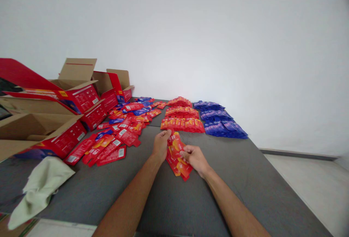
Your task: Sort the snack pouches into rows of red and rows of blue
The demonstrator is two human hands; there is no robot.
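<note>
Just above the dark table, a few overlapping red pouches [176, 153] printed with orange fruit are between my hands. My left hand [161, 143] pinches them at their top left end. The fingers of my right hand [194, 158] are closed on their right edge. Beyond my hands, rows of red pouches [182, 123] lie overlapped in neat stacks. To the right of these are rows of blue-purple pouches [225, 127]. A loose heap of mixed red and blue pouches [128, 126] spreads to the left of my left hand.
Open red cardboard boxes [65, 138] with brown insides stand along the left side. A crumpled pale green cloth [45, 182] lies at the table's near left. The grey table [223, 189] ends at a slanted right edge, and a white wall [191, 36] rises behind.
</note>
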